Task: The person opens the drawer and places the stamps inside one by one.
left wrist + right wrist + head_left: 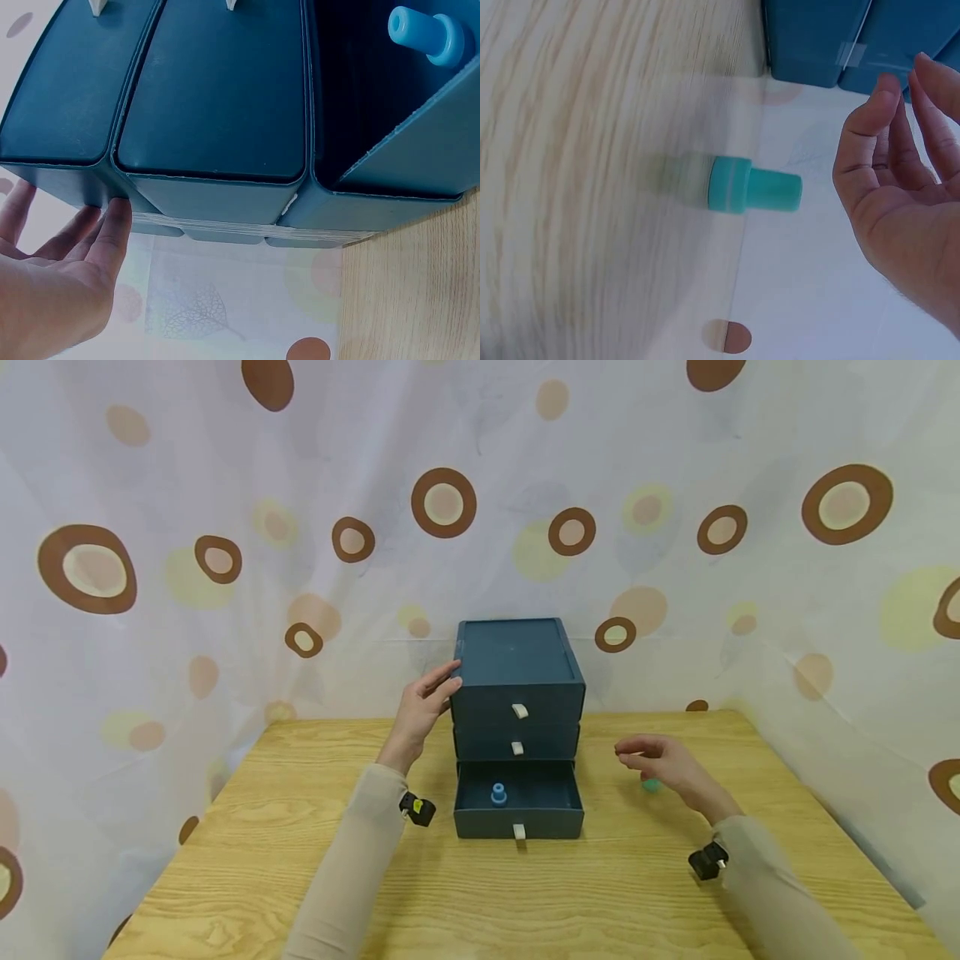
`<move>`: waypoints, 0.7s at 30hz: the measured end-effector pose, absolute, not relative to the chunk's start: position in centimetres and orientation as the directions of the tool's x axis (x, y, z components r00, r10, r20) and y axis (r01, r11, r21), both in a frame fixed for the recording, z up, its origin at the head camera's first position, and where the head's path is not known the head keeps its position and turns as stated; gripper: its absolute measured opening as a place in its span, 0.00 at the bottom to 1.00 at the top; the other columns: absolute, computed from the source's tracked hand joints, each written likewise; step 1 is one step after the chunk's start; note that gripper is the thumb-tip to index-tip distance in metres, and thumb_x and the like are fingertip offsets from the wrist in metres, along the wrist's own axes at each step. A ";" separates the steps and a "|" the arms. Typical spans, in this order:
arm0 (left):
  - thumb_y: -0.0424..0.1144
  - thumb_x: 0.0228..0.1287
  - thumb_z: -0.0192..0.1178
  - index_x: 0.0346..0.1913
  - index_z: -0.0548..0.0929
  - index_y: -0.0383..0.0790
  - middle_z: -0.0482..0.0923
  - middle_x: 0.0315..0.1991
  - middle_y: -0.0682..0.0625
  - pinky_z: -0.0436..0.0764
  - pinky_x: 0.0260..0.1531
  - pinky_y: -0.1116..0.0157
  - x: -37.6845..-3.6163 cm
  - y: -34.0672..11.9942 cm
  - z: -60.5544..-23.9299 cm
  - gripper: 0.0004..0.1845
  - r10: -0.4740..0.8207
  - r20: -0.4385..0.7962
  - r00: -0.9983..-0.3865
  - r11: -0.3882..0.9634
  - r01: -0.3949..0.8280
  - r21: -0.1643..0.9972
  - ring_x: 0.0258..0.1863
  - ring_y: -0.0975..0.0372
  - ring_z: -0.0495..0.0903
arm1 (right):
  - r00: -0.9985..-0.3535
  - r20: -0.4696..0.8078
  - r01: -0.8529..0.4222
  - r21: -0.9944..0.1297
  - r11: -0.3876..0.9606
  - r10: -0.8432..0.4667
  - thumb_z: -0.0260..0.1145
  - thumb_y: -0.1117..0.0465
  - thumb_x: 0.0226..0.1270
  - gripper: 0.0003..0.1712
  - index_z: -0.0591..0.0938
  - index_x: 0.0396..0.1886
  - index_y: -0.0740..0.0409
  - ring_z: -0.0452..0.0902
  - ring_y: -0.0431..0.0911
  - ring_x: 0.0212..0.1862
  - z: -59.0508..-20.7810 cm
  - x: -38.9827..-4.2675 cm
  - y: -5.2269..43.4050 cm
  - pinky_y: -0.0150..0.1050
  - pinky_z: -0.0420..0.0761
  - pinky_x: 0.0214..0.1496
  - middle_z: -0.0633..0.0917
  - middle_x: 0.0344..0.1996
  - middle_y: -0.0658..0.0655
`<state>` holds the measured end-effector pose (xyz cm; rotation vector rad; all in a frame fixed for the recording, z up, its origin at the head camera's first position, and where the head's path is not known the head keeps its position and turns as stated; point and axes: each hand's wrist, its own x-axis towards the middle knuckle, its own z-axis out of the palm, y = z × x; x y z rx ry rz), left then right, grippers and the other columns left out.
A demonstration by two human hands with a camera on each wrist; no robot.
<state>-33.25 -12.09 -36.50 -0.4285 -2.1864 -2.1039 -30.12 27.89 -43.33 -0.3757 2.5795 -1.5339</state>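
Observation:
A dark blue three-drawer cabinet point(517, 652) stands on the table, its bottom drawer point(468, 824) pulled out. Inside that drawer is a small blue stepped plastic piece point(498, 794), with a narrow hollow end and a wider collar point(450, 41). My left hand point(422, 714) rests its fingers against the cabinet's upper left side; the left wrist view shows the fingertips touching it. To the right of the cabinet, my right hand point(672, 770) hovers with loosely bent fingers and holds nothing. Close by it on the table stands a teal stepped piece point(756, 185), mostly hidden by the hand in the head view.
The two upper drawers are closed and each drawer has a small white pull tab point(520, 711). The wooden table point(300, 852) reaches back to a patterned curtain point(480, 435), which also hangs at both sides.

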 end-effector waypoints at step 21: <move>0.49 0.72 0.57 0.68 0.74 0.54 0.63 0.73 0.53 0.67 0.69 0.50 -33.2 -12.1 -36.6 0.24 0.152 0.251 -0.956 0.012 0.255 0.967 0.70 0.55 0.66 | -0.979 0.014 -0.122 -0.841 0.528 -0.203 0.63 0.53 0.72 0.29 0.74 0.64 0.67 0.75 0.34 0.44 -44.1 -30.5 31.7 0.43 0.79 0.45 0.76 0.61 0.69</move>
